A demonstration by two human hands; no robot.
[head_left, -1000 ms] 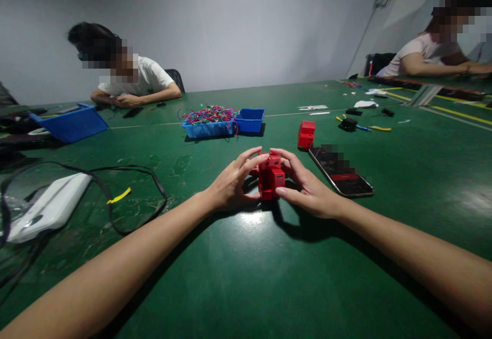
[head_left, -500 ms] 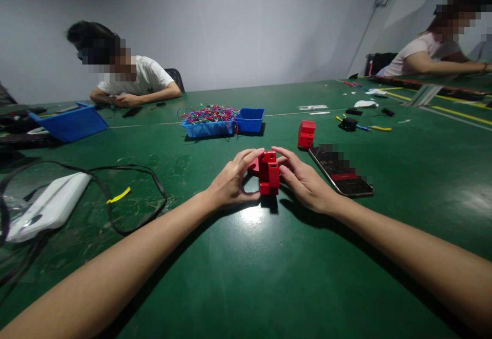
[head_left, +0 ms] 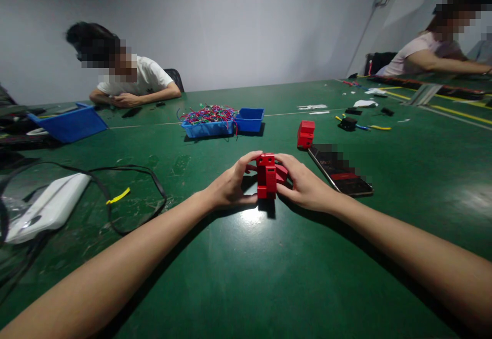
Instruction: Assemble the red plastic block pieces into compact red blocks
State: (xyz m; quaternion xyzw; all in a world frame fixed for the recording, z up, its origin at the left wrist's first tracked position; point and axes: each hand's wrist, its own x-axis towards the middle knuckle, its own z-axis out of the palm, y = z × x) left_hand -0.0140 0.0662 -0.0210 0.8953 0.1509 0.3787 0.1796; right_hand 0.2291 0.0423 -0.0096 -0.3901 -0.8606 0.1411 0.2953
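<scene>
A red plastic housing (head_left: 266, 177) stands upright over the green table (head_left: 246, 272), between my two hands. It has a slot, small holes on top and a stepped front. My left hand (head_left: 231, 181) curves around its left side, with fingertips at the top edge and thumb at the lower edge. On the right side, my right hand (head_left: 302, 181) grips it with thumb and fingers. A flat red part (head_left: 281, 173) shows between that hand and the housing; whether it is joined I cannot tell. Beyond my right hand a similar red housing (head_left: 306, 134) stands on the table.
A phone (head_left: 342, 172) lies right of my right hand. Blue bins (head_left: 209, 130) stand ahead, one full of coloured wires. At left are a white device (head_left: 49, 206), a black cable (head_left: 157, 185) and a tilted blue bin (head_left: 73, 124). Two people sit across the table.
The red housing has turned and shifted slightly left and nearer. Its flat red part showed on the left before and now shows on the right. My right hand has moved closer in around it.
</scene>
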